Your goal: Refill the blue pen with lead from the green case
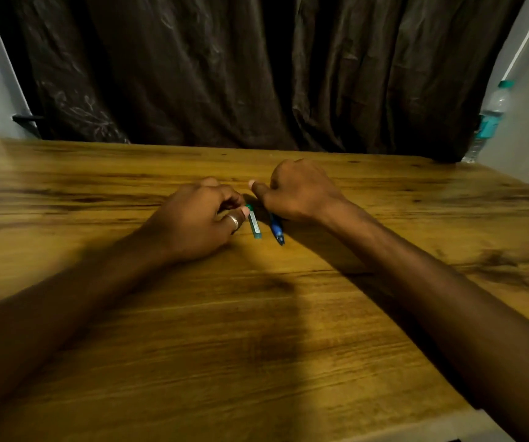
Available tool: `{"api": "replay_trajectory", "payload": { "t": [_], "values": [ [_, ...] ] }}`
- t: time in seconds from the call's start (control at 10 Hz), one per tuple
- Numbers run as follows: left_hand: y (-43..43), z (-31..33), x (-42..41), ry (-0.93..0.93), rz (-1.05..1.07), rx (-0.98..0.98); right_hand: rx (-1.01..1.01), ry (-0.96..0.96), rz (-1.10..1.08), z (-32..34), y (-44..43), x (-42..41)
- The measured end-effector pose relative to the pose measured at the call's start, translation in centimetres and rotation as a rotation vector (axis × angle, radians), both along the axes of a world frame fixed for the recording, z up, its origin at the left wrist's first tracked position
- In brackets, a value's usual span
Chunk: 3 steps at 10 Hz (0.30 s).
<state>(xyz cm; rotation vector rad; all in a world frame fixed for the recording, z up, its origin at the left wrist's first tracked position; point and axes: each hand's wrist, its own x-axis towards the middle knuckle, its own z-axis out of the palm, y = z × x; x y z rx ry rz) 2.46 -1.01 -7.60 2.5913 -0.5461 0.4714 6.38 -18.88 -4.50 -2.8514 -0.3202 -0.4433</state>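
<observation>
A small green lead case (254, 224) lies on the wooden table (256, 330) near its middle, its capped end pointing away from me. My left hand (199, 218), with a ring on the thumb, pinches that far end between thumb and fingers. Just to the right lies the blue pen (276, 230), tip pointing toward me. My right hand (298, 189) covers the pen's far half with curled fingers, thumb stretched left. Whether those fingers grip the pen or only rest on it is hidden.
A dark brown curtain (256, 68) hangs behind the table's far edge. A clear water bottle (489, 119) with a teal cap and label stands at the far right corner, beside a pale wall.
</observation>
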Motion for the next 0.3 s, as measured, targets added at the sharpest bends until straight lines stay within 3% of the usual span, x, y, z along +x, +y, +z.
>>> {"api": "replay_trajectory", "payload": {
  "t": [0.2, 0.3],
  "values": [
    [-0.2, 0.6, -1.9, -0.012, 0.047, 0.091, 0.024, -0.073, -0.09, 0.5, 0.6, -3.3],
    [-0.7, 2.3, -3.3, 0.086, 0.149, 0.147, 0.102, -0.136, -0.159, 1.1, 0.1, -6.0]
  ]
}}
